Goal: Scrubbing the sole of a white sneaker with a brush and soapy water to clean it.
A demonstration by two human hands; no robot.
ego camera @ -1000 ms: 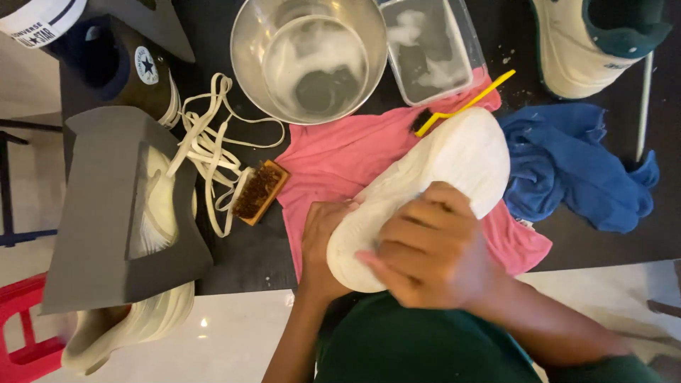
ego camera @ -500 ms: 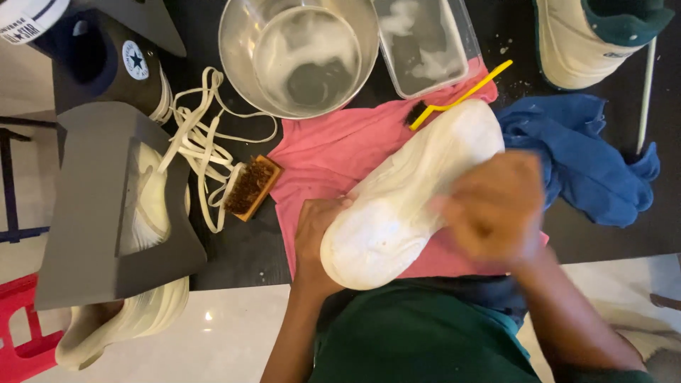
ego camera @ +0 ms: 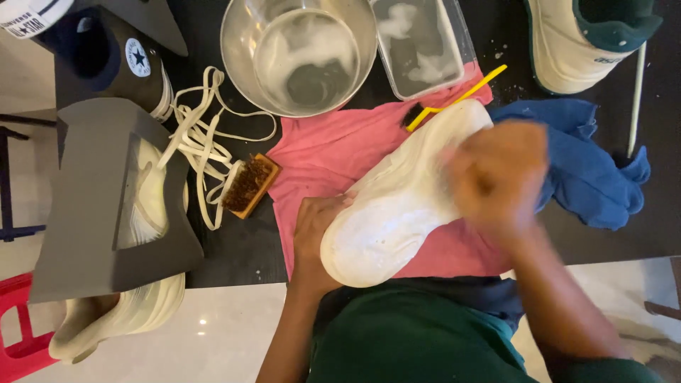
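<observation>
A white shoe [ego camera: 397, 213] lies sole-up and slanted on a pink cloth [ego camera: 326, 152] on the dark table. My left hand [ego camera: 319, 234] grips the shoe's near end from the left side. My right hand [ego camera: 496, 177] is blurred with motion. It presses on the sole toward the far end, fingers curled. Whatever it holds is hidden. A yellow-handled brush [ego camera: 461, 96] lies just beyond the shoe's far tip.
A metal bowl [ego camera: 234, 42] and a clear plastic tub [ego camera: 418, 42] hold soapy water at the back. A wooden brush [ego camera: 248, 186] and loose laces [ego camera: 198, 135] lie left. A blue cloth [ego camera: 589, 177] is right, a cream-and-green shoe [ego camera: 574, 42] beyond. A grey box [ego camera: 85, 234] covers a cream shoe [ego camera: 120, 312].
My right hand has slid along the sole from the near end to the far end. My left hand has kept its grip, and the shoe has barely shifted.
</observation>
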